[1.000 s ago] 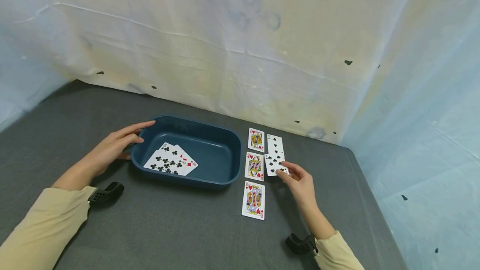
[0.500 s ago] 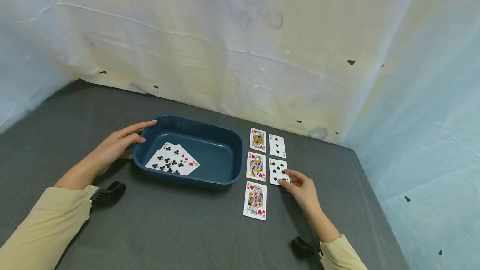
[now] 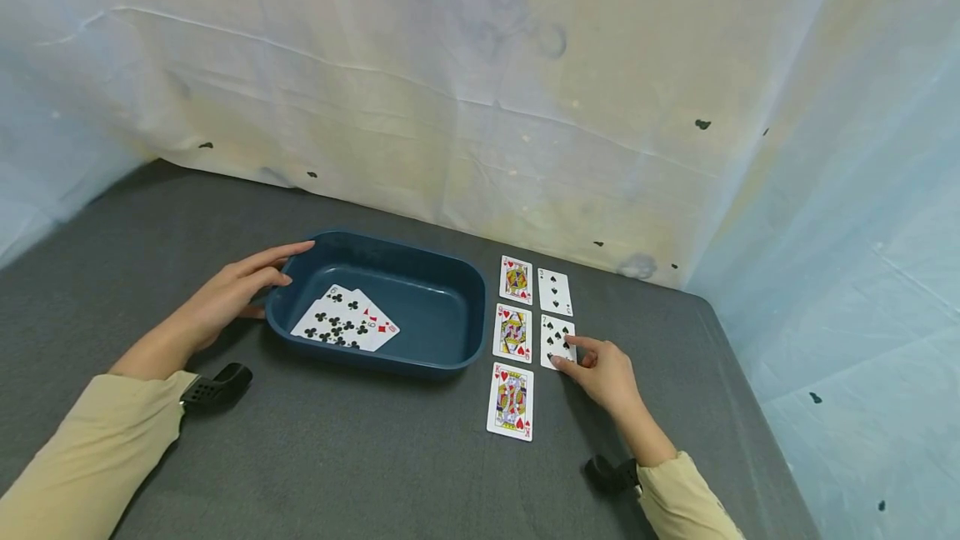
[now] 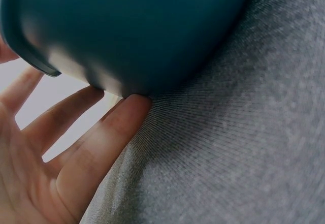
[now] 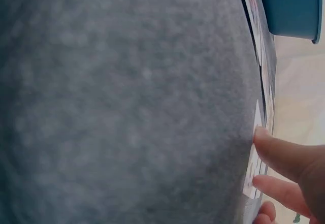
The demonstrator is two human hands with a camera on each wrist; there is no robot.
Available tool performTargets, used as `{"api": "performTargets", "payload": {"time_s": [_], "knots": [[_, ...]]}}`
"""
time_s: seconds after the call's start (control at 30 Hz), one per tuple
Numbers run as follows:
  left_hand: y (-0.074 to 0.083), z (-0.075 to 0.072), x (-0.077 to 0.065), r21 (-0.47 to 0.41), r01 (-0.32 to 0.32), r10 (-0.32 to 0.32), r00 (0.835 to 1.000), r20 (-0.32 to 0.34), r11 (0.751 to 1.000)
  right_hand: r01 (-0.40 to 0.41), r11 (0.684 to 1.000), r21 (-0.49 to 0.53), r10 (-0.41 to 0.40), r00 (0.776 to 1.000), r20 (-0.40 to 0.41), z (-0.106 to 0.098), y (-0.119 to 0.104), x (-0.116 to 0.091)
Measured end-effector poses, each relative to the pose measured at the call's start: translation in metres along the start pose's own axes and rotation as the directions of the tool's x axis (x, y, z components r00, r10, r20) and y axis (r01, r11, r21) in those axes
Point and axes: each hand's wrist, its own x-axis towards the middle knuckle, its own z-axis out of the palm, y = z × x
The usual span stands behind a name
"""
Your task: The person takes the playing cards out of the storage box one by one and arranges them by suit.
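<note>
At the left end of a dark blue tub [image 3: 431, 367], my left hand [image 3: 219, 304] holds the rim, some fingers over it. In the left wrist view, other fingertips touch the outer wall. The tub contains a few overlapping playing cards [image 3: 345, 319], clubs and a diamond. My right hand [image 3: 603, 371] has its thumb and index fingertip on a spade card [image 3: 551, 340] lying on the table; its other fingers are folded under. Above that card lies another spade card [image 3: 554, 292]. To their left, a column holds a heart face card [image 3: 516, 280], the queen of hearts [image 3: 513, 333] and the king of hearts [image 3: 511, 401].
A dark grey cloth [image 3: 360, 457] covers the table. Pale curtains [image 3: 420, 90] hang behind it and along both sides. A black wrist strap [image 3: 217, 386] stands out from the left sleeve, with a similar strap [image 3: 611, 473] at the right wrist.
My right hand has moved the lower spade card toward me, off the upper spade card, then shifted it slightly, so the two now lie apart. The left hand and tub stay in place.
</note>
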Motion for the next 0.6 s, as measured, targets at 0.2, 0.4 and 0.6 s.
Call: {"api": "performTargets", "payload": {"time_s": [0.2,0.4,0.6], "knots": [[0.000,0.000,-0.001,0.000,-0.001,0.001,1.000,0.002,1.000,-0.013,1.000,0.005,0.013,1.000,0.018,-0.003,-0.002,0.002],[-0.001,0.000,-0.001,0.006,0.002,-0.002,1.000,0.004,1.000,-0.018,0.993,0.114,0.019,1.000,-0.007,-0.009,-0.018,0.008],[0.000,0.001,0.000,0.008,-0.005,0.005,1.000,-0.005,1.000,0.017,0.960,0.279,-0.013,1.000,-0.015,-0.012,-0.050,0.016]]}}
